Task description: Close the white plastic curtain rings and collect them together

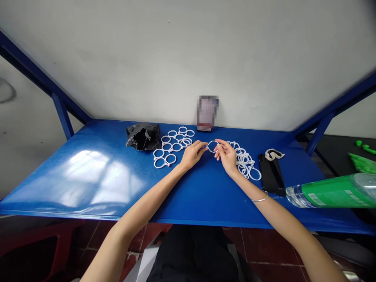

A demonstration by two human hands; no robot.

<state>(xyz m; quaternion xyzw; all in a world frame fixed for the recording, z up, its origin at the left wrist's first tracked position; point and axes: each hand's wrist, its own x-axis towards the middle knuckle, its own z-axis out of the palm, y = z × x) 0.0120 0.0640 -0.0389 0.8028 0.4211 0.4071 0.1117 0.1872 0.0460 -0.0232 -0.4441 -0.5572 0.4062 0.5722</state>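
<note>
Between my two hands, just above the blue table (194,203), is a white plastic ring (213,141). My left hand (192,153) pinches the small knob on the ring's left side. Thumb and fingers of my right hand (226,156) close on its right edge. Several white rings (167,147) lie spread out to the left of my left hand. Beside my right hand is a denser heap of white rings (245,159), partly covered by the hand.
A crumpled black plastic bag (143,136) gapes at the back left. Against the wall leans a phone (207,113) with a blurred screen. On the right are a black phone (272,175), a white curled strap (274,155) and a lying bottle with a green label (331,192).
</note>
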